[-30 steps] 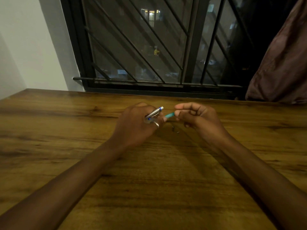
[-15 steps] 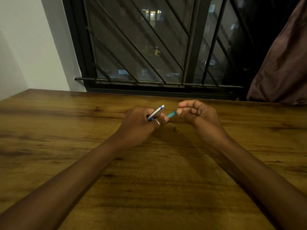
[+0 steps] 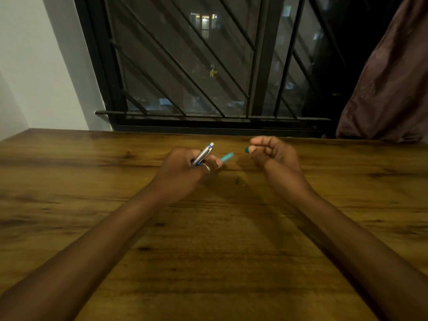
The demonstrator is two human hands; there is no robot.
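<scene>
The teal tube (image 3: 227, 156) sticks out of my left hand (image 3: 183, 167). My fingers are curled round it, and only its far end shows. It lies on a slant, from low on the left to high on the right. Its free end points at my right hand (image 3: 271, 151).

My right hand pinches the little teal cap (image 3: 247, 149) between thumb and finger. The other fingers are tucked in. The cap and the tube do not touch. There is a small gap of air between them, and the cap sits a bit higher than the tube's end. If the cap is to go back on, I think my right hand must come down and left, along that same slant.

My left hand also holds a silver pen (image 3: 203, 154). It points up and to the right, steeper than the tube. A ring (image 3: 206, 168) is on one finger of that hand.

So I count one tube, one cap, one silver pen and one ring. Two small dark bits (image 3: 236, 180) lie on the table (image 3: 208, 251), near my hands and between them. I cannot tell what they are.

Past the table are the window bars (image 3: 185, 66) and, on the right, a curtain (image 3: 393, 77).
</scene>
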